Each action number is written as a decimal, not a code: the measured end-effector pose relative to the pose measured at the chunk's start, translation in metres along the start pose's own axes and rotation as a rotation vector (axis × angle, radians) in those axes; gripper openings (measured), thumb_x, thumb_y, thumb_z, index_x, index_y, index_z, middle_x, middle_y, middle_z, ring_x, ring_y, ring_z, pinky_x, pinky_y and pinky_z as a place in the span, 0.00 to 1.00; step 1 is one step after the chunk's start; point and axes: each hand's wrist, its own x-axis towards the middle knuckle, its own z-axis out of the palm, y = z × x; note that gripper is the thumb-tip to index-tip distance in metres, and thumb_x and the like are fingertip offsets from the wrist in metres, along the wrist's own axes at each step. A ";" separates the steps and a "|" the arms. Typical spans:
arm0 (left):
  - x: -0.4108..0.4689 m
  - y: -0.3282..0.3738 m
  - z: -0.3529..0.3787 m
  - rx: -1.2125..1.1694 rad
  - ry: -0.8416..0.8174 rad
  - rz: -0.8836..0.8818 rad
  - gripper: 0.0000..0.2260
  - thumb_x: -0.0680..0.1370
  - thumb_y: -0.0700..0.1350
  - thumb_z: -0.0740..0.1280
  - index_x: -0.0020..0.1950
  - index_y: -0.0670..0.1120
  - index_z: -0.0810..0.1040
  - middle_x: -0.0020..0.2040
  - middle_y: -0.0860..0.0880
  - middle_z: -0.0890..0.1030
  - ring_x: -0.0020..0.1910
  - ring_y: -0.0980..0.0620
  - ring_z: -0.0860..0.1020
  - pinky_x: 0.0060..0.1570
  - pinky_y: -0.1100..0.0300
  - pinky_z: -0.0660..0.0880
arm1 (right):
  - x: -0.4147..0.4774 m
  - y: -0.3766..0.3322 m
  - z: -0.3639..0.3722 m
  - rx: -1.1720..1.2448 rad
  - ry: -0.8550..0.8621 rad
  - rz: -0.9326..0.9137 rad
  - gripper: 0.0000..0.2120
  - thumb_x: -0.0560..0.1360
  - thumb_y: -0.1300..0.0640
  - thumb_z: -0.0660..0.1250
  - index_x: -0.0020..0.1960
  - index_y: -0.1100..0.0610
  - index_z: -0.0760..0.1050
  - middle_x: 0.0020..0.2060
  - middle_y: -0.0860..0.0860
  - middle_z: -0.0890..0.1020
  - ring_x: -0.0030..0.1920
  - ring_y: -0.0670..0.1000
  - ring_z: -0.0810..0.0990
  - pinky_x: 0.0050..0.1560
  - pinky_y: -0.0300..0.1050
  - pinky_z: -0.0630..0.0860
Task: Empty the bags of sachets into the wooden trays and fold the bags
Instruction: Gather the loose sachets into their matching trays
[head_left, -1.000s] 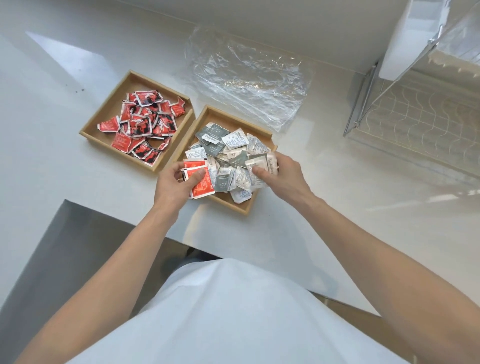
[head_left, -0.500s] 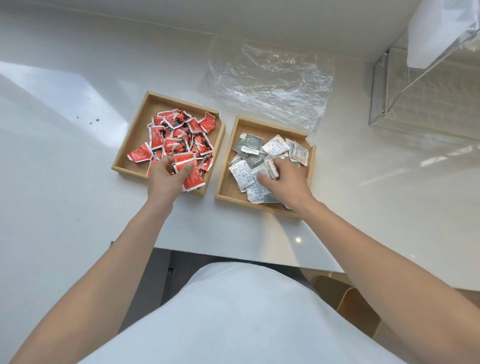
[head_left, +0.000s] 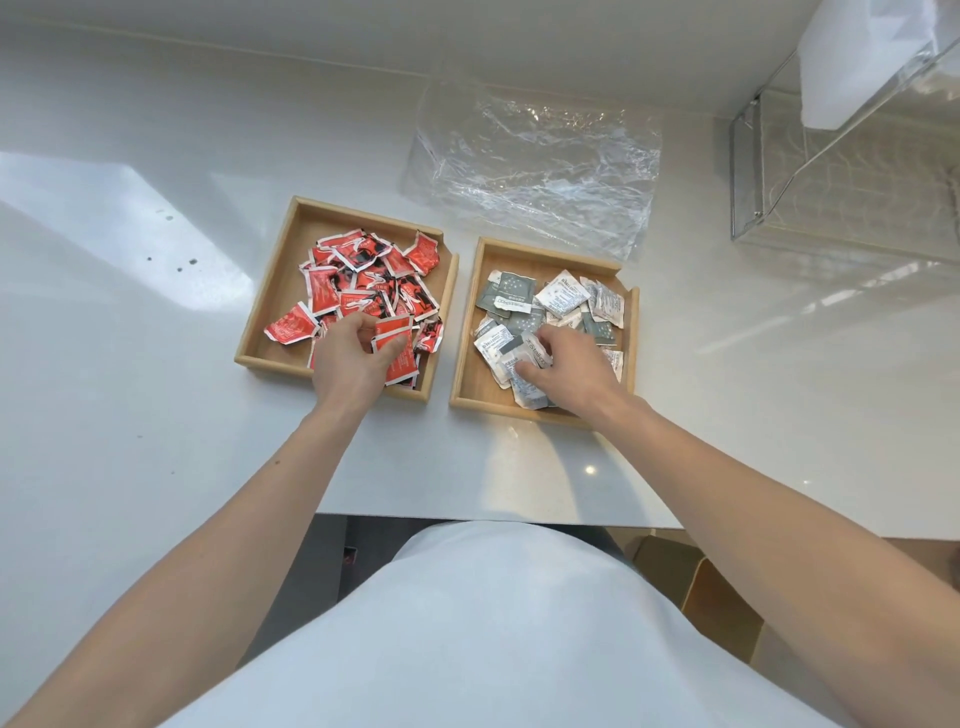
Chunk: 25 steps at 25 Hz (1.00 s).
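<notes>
The left hand (head_left: 347, 358) gripped red sachets (head_left: 396, 349) over the left wooden tray (head_left: 270, 301). The right hand (head_left: 569, 366) pinched grey-white sachets (head_left: 511, 358) in the right wooden tray (head_left: 465, 374); a clear bag (head_left: 535, 166) lay flat toward the tabletop's (head_left: 130, 364) far edge.

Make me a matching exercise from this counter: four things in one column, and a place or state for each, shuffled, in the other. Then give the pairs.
Things
1. red sachets
2. grey and white sachets
3. clear plastic bag
4. left hand

Places or states
A. lying empty and crumpled on the counter behind the trays
B. piled in the right wooden tray
C. closed on a few red sachets over the left tray's near edge
D. piled in the left wooden tray

Pairs: 1-D, 2-B, 3-A, 4-C
</notes>
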 end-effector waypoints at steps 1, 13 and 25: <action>0.000 0.001 0.001 0.012 -0.011 0.022 0.11 0.73 0.50 0.75 0.48 0.46 0.79 0.44 0.52 0.83 0.45 0.52 0.81 0.44 0.57 0.77 | 0.000 0.000 0.002 -0.003 -0.003 0.000 0.11 0.74 0.49 0.69 0.44 0.57 0.73 0.36 0.51 0.76 0.39 0.55 0.75 0.38 0.52 0.73; 0.000 -0.007 0.003 0.100 -0.041 0.179 0.24 0.72 0.40 0.75 0.65 0.44 0.71 0.58 0.46 0.76 0.55 0.49 0.77 0.55 0.57 0.75 | -0.012 0.004 0.017 0.068 0.053 0.001 0.12 0.74 0.56 0.68 0.57 0.54 0.76 0.51 0.52 0.81 0.48 0.54 0.79 0.48 0.54 0.78; -0.019 -0.016 0.007 0.107 -0.057 0.213 0.31 0.75 0.41 0.72 0.75 0.42 0.62 0.68 0.42 0.68 0.67 0.48 0.69 0.64 0.60 0.66 | -0.034 0.004 0.024 0.123 0.085 0.024 0.12 0.76 0.55 0.67 0.58 0.57 0.77 0.54 0.53 0.80 0.52 0.53 0.79 0.52 0.54 0.78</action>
